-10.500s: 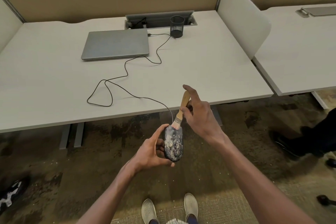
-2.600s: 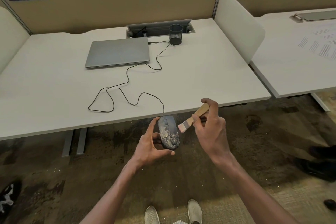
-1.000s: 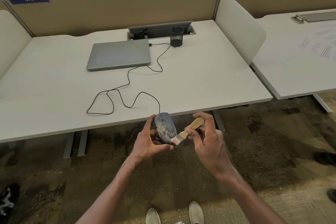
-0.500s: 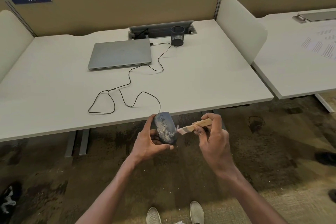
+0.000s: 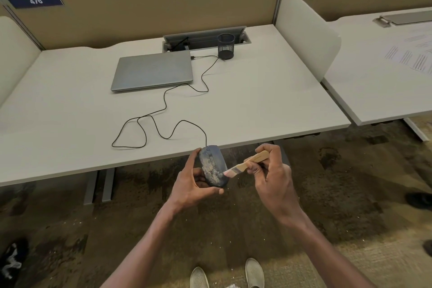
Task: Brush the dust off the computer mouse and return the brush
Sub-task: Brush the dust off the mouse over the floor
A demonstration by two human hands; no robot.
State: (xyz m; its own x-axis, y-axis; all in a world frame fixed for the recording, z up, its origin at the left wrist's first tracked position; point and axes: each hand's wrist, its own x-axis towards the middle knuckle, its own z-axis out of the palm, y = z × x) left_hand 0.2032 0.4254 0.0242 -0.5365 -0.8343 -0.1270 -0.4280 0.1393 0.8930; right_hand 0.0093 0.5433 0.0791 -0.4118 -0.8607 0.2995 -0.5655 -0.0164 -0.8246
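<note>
**Head view: brush tip meets dusty mouse in front of the tabletop**

Head view shows the left hand point(image 5: 196, 182) gripping a dark computer mouse point(image 5: 214, 166), fingers curled round its underside and thumb along its near edge, held in the air just off the front edge of the tabletop point(image 5: 268, 105). Pale dust streaks the mouse's top. The right hand point(image 5: 272, 175) pinches the wooden handle of a small brush point(image 5: 247, 163), whose bristles touch the mouse's right side. The mouse's black cable point(image 5: 163, 110) loops across the tabletop toward a closed grey laptop point(image 5: 153, 70). A black mesh cup point(image 5: 226, 46) stands beside the laptop, near the cable tray. Pale specks dot the carpet point(image 5: 350, 194) below.
</note>
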